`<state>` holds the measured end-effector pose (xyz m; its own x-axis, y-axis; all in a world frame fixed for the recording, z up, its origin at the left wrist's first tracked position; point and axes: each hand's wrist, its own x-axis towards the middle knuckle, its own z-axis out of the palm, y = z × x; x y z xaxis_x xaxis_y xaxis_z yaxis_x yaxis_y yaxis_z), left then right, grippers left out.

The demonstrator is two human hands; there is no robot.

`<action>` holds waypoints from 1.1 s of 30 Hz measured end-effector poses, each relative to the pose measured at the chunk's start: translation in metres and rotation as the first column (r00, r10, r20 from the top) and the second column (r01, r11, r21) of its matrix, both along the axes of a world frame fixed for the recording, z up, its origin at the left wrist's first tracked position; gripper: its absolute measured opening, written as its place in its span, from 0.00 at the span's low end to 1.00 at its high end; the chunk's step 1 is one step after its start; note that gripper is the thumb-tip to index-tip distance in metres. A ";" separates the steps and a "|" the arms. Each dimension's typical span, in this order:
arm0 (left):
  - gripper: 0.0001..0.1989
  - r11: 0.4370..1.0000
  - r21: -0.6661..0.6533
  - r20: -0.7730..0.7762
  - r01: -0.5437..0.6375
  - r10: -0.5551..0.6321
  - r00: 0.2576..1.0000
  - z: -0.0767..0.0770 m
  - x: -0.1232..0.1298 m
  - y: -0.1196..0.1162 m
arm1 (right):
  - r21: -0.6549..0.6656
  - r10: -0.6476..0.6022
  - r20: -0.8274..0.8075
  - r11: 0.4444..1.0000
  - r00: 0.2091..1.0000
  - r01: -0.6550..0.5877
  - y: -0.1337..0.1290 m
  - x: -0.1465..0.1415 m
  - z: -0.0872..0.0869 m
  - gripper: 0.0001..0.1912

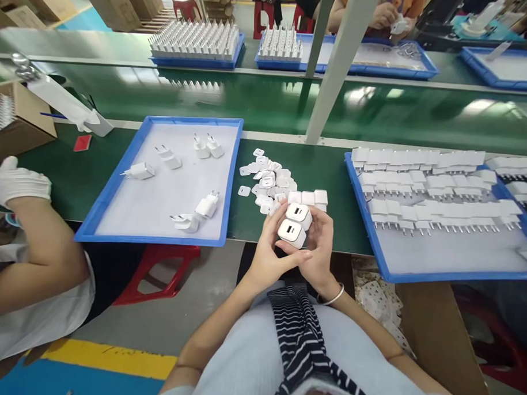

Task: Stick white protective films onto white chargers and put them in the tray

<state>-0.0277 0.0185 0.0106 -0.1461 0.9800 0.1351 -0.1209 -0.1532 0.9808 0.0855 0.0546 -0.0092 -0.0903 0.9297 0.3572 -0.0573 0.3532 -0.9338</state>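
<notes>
Striped cloth hangs nearest; beyond it, left hand and right hand together grasp two white chargers at the green table, ports upward, probably for easy viewing.

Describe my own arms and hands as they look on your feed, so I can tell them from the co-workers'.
Your left hand and right hand are both ungloved. A thin, pale bangle circles the right wrist; the left wrist shows nothing worn. The forearms are uncovered, with pale blue sleeves starting near the picture's lower edge.
</notes>
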 end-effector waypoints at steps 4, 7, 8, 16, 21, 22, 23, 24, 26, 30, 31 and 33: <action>0.36 0.979 -0.162 0.116 -0.124 0.144 0.983 0.004 0.015 0.007 | 0.198 -0.120 0.100 0.975 0.988 0.099 -0.001 -0.011 -0.006 0.42; 0.29 0.964 -0.216 0.229 -0.155 0.204 0.952 0.006 0.022 0.012 | 0.316 -0.131 0.210 0.947 0.969 0.059 0.001 -0.006 -0.004 0.42; 0.27 0.962 -0.222 0.275 -0.157 0.216 0.937 0.006 0.022 0.013 | 0.339 -0.110 0.249 0.940 0.962 0.020 0.001 -0.002 -0.003 0.43; 0.24 0.967 -0.170 0.291 -0.188 0.232 0.928 0.007 0.011 0.025 | 0.306 0.127 0.341 0.922 0.931 -0.238 0.007 0.034 0.006 0.36; 0.20 0.998 0.032 -0.206 0.051 -0.044 0.978 0.013 -0.015 0.024 | 0.171 0.123 0.294 0.969 0.948 -0.179 0.034 0.055 0.035 0.10; 0.20 0.991 0.066 -0.321 0.120 -0.092 0.943 0.016 -0.020 0.024 | 0.157 0.138 0.339 0.967 0.931 -0.201 0.040 0.057 0.043 0.08; 0.20 0.979 0.087 -0.416 0.183 -0.131 0.900 0.019 -0.023 0.023 | 0.135 0.183 0.403 0.957 0.897 -0.256 0.045 0.058 0.049 0.08; 0.20 0.967 0.091 -0.491 0.236 -0.162 0.856 0.022 -0.025 0.022 | 0.105 0.243 0.475 0.938 0.846 -0.329 0.051 0.057 0.055 0.09; 0.20 0.948 0.055 -0.599 0.313 -0.219 0.770 0.027 -0.028 0.021 | 0.029 0.365 0.598 0.880 0.713 -0.474 0.060 0.056 0.063 0.09; 0.18 0.923 -0.043 -0.634 0.383 -0.322 0.703 0.027 -0.028 0.015 | -0.028 0.480 0.660 0.785 0.579 -0.619 0.067 0.055 0.066 0.09; 0.19 0.927 -0.037 -0.614 0.374 -0.316 0.723 0.026 -0.028 0.014 | -0.026 0.482 0.648 0.788 0.590 -0.615 0.067 0.056 0.066 0.09; 0.20 0.954 0.004 -0.567 0.299 -0.244 0.787 0.021 -0.026 0.010 | -0.033 0.456 0.586 0.840 0.670 -0.542 0.062 0.059 0.065 0.06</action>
<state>-0.0534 0.0290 0.0320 0.2513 0.9474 0.1984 0.3881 -0.2864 0.8760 0.1449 0.1165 0.0557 -0.7459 0.6337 0.2052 0.2438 0.5463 -0.8013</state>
